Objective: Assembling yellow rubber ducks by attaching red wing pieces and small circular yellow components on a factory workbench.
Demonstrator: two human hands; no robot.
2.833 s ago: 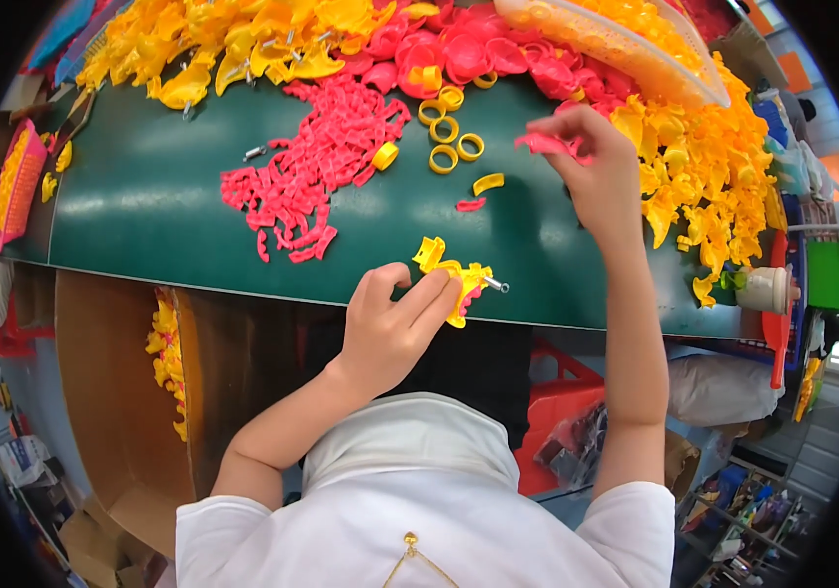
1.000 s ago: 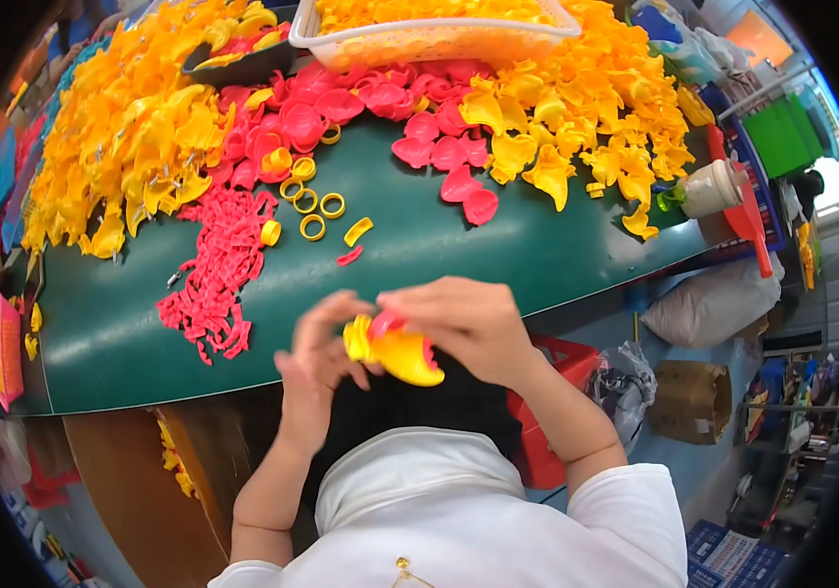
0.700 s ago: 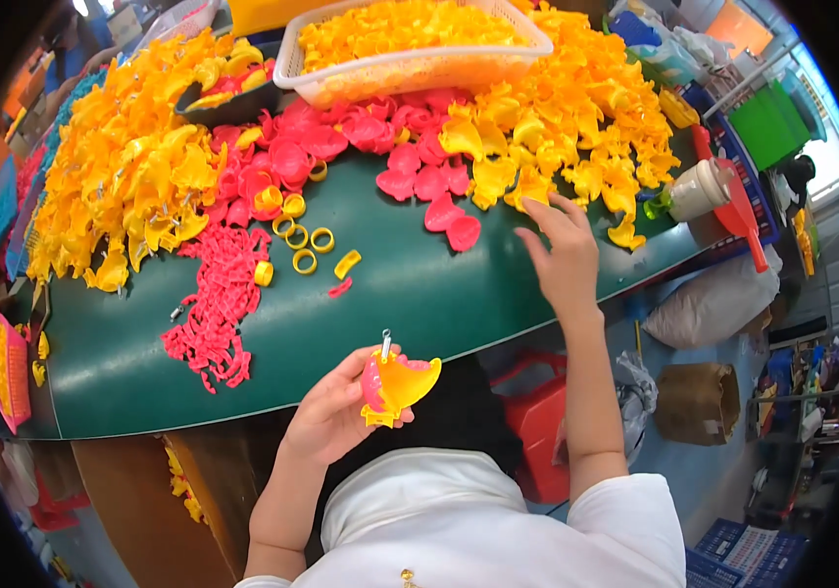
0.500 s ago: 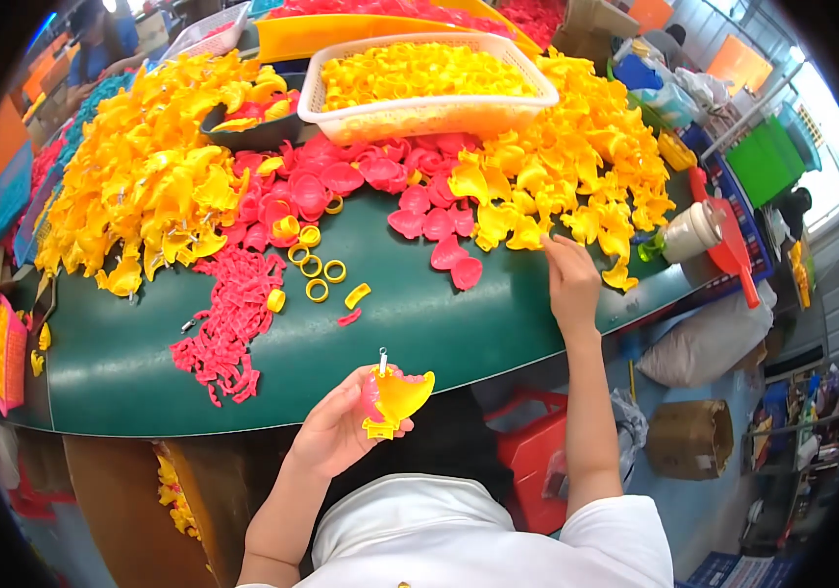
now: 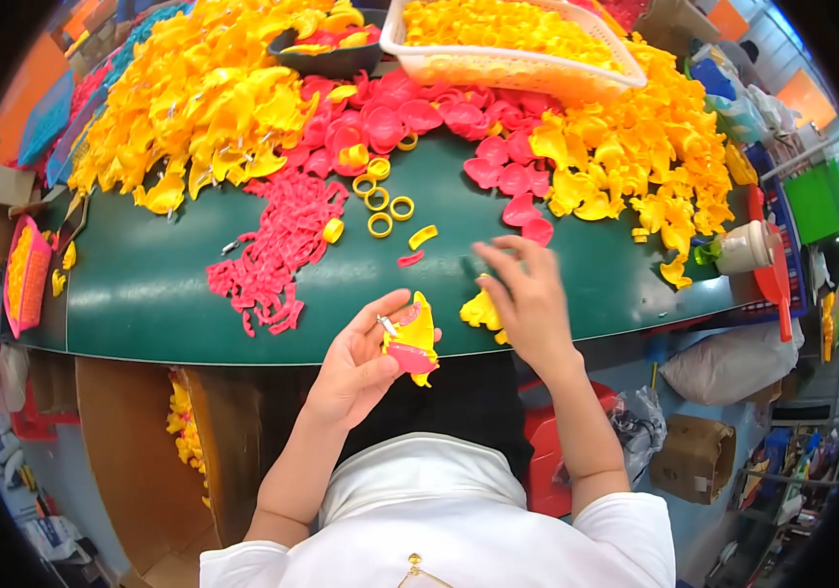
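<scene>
1. Your green desk (image 5: pixel 155 284) carries yellow piles, pink pieces and yellow rings (image 5: pixel 380 201); a white basket (image 5: pixel 513 69) sits at its far edge.
2. Beyond the desk's right end: a green bin (image 5: pixel 816 201); below it, a cardboard box (image 5: pixel 699 456).
3. Your left hand (image 5: pixel 356 367) fingers grip a yellow-and-pink assembled piece (image 5: pixel 415 343) at the desk's near edge.
4. Your right hand (image 5: pixel 527 299), fingers spread, rests on a yellow part (image 5: pixel 481 312).

Two hands: left hand (image 5: pixel 356 367), right hand (image 5: pixel 529 299). One assembled yellow-and-pink piece (image 5: pixel 412 340) and one loose yellow piece (image 5: pixel 481 311). Four yellow rings (image 5: pixel 377 198) lying open on the worktop (image 5: pixel 145 284). One white basket (image 5: pixel 518 67), one dark bowl (image 5: pixel 333 61), one white cup (image 5: pixel 743 247). Heaped yellow parts (image 5: pixel 199 98) and small pink bits (image 5: pixel 277 250) too many to count.
</scene>
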